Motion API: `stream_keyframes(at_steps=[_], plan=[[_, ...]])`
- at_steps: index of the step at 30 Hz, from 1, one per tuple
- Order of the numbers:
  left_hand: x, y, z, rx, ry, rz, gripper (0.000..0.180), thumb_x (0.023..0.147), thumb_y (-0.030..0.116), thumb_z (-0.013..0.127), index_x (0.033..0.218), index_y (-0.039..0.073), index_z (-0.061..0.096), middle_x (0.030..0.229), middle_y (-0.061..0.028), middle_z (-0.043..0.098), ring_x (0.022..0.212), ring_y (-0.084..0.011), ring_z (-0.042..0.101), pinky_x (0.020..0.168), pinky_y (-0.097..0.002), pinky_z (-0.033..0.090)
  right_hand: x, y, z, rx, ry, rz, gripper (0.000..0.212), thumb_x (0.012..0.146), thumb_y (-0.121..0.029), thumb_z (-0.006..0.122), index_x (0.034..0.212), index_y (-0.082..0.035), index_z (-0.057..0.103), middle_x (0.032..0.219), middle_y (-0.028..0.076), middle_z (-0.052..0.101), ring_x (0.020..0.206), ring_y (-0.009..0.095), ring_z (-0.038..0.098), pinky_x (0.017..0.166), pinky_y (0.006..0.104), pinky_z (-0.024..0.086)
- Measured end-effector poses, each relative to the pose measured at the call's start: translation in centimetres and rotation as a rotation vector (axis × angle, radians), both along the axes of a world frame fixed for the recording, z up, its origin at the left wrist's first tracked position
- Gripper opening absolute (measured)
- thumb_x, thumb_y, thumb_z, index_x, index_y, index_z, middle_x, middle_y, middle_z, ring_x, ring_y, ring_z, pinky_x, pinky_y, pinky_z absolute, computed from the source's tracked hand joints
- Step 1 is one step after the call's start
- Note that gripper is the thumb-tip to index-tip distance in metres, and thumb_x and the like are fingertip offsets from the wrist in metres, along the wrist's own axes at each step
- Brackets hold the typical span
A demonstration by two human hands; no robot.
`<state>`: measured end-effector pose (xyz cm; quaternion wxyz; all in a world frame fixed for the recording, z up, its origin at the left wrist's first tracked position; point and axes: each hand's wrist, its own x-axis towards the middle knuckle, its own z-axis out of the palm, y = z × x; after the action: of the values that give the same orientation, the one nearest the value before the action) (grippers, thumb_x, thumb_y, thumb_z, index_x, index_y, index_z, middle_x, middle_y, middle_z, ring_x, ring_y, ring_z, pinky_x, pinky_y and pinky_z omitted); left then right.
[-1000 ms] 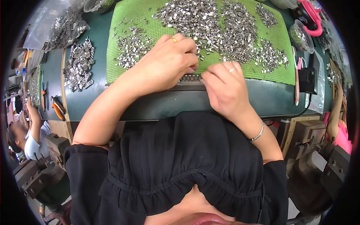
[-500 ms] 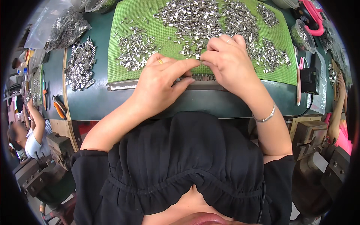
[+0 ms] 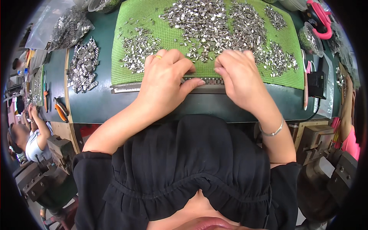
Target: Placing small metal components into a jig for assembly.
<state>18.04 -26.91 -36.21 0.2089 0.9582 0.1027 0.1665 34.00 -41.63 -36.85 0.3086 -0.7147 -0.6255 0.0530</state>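
Observation:
A narrow metal bar point(image 3: 128, 88) lies along the near edge of the green mat point(image 3: 126, 74), with a row of small metal links point(image 3: 214, 81) along it. My left hand point(image 3: 165, 82) bends over this row, thumb pressed along it and forefinger curled above; some links show between them. To the right, my right hand point(image 3: 241, 78) hovers over the mat just beyond the bar. Its thumb and forefinger come together beside the loose metal pieces point(image 3: 199, 23); whatever they hold is too small to make out. The other right fingers are curled and slightly blurred.
More metal pieces point(image 3: 138, 48) lie on the mat's left. Linked metal strips point(image 3: 82, 67) and orange-handled pliers point(image 3: 60, 110) lie farther left. At right are a clear tub point(image 3: 311, 38), pink-handled scissors point(image 3: 324, 21) and a black box point(image 3: 317, 84). Co-workers point(image 3: 36, 132) sit at both sides.
My hands met over the bar before. Now my right hand has drawn away to the right, and my left forefinger has pulled back from its tip, leaving the thumb on the row.

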Motion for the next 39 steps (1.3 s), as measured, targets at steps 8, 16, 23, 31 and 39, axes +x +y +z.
stream_keyframes(at_steps=[8, 16, 23, 31, 39], plan=[[2.7, 1.7, 0.2, 0.13, 0.045, 0.036, 0.012, 0.076, 0.02, 0.079, 0.078, 0.01, 0.074, 0.092, -0.0037, 0.062, 0.096, -0.0261, 0.057, 0.084, -0.0418, 0.04, -1.6, -1.4, -1.0, 0.05, 0.039, -0.104, 0.009, 0.081, -0.002, 0.063, 0.082, -0.006, 0.056, 0.083, 0.009, 0.056, 0.081, 0.029, 0.055, 0.076, 0.0399, 0.034], [1.8, 2.2, 0.7, -0.006, 0.043, -0.136, 0.005, 0.084, 0.011, 0.07, 0.086, 0.006, 0.068, 0.093, -0.0063, 0.063, 0.094, -0.0278, 0.059, 0.084, -0.0408, 0.039, -1.5, -3.2, -1.7, 0.162, -0.204, -0.014, 0.016, 0.077, -0.004, 0.066, 0.093, -0.005, 0.064, 0.091, 0.006, 0.058, 0.086, 0.025, 0.056, 0.079, 0.04, 0.038], [-0.7, 1.6, 0.5, -0.012, 0.059, -0.25, 0.01, 0.081, 0.006, 0.072, 0.087, 0.008, 0.065, 0.089, -0.0032, 0.066, 0.089, -0.0246, 0.061, 0.083, -0.0391, 0.037, -0.3, -2.0, -0.6, 0.162, -0.182, -0.028, 0.021, 0.075, -0.007, 0.068, 0.096, -0.009, 0.07, 0.094, 0.006, 0.058, 0.089, 0.025, 0.055, 0.079, 0.0395, 0.038], [-0.9, 1.5, 0.9, 0.213, -0.08, -0.243, 0.017, 0.078, 0.011, 0.076, 0.095, 0.012, 0.073, 0.097, -0.0004, 0.068, 0.094, -0.0203, 0.061, 0.089, -0.043, 0.037, 2.1, 2.2, -1.0, 0.053, -0.243, -0.018, 0.004, 0.078, -0.009, 0.071, 0.08, -0.012, 0.071, 0.082, 0.001, 0.056, 0.085, 0.022, 0.055, 0.08, 0.0386, 0.035], [2.7, 5.1, -0.5, 0.209, -0.05, -0.141, 0.009, 0.079, 0.021, 0.076, 0.083, 0.013, 0.075, 0.092, 0.0001, 0.06, 0.096, -0.0228, 0.056, 0.086, -0.0404, 0.037, 0.6, 1.0, 0.0, 0.018, -0.061, -0.024, 0.006, 0.086, -0.006, 0.061, 0.081, -0.003, 0.06, 0.078, 0.009, 0.055, 0.079, 0.029, 0.054, 0.076, 0.0385, 0.035]])
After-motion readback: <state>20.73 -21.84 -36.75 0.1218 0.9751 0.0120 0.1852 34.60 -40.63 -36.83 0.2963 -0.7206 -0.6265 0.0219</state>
